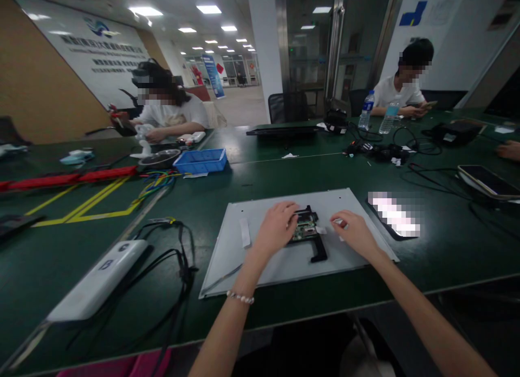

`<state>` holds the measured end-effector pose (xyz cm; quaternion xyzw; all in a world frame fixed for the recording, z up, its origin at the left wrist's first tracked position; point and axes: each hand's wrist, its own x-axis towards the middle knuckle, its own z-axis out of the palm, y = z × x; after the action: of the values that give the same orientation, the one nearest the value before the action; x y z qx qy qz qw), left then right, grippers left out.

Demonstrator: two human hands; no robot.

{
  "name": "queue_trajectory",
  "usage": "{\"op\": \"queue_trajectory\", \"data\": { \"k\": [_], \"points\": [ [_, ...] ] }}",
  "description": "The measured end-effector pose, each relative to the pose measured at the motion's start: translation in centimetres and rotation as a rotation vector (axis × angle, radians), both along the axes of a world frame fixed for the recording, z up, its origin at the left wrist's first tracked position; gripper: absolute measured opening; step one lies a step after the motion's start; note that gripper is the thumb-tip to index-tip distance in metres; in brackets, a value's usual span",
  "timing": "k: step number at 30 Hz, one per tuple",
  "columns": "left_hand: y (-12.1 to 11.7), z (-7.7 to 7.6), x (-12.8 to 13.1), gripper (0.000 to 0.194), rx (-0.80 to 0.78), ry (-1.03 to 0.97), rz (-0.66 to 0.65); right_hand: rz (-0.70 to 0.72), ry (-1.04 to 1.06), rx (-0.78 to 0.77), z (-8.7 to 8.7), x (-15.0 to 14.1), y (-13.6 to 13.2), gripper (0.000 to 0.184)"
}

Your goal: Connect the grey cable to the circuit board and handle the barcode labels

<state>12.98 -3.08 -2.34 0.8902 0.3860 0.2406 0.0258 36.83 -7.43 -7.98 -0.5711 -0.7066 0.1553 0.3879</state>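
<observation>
A black plastic frame [319, 252] with a green circuit board [303, 232] in it lies on a flat white panel [260, 268] in front of me. My left hand [278, 225] is closed on the left side of this frame, its curled fingers hiding part of it. To the right of the frame, my right hand [352, 229] hovers over the panel with thumb and fingers pinched together; what they hold is too small to make out. A small white strip [321, 231] sticks out at the board's right edge. Another white strip [245, 233] lies left of my left hand.
A phone [393, 217] with a lit screen lies right of the panel. At the left are a white power bank-like box [99, 279] and black cables [184, 268]. Farther back stand a blue bin [201, 160] and water bottles [366, 110]. Two people sit across the table.
</observation>
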Motion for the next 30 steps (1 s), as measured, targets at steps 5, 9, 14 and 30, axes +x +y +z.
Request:
{"op": "queue_trajectory", "data": {
  "k": [5,9,14,30],
  "points": [
    [3.3,0.1,-6.4,0.032,-0.066,-0.074,0.388,-0.021,-0.045,0.012,0.2,0.2,-0.2,0.015],
    [4.9,-2.0,-10.8,0.044,-0.267,-0.036,0.573,-0.006,-0.073,0.007,0.2,0.1,-0.3,0.015],
    [5.4,-3.2,-12.1,0.032,-0.363,-0.060,0.529,0.009,-0.092,-0.004,0.2,0.1,-0.4,0.016],
    [-0.4,-0.2,-9.8,0.027,-0.515,-0.486,0.385,0.265,-0.040,0.078,3.5,-7.4,-3.9,0.028]
  ]
}}
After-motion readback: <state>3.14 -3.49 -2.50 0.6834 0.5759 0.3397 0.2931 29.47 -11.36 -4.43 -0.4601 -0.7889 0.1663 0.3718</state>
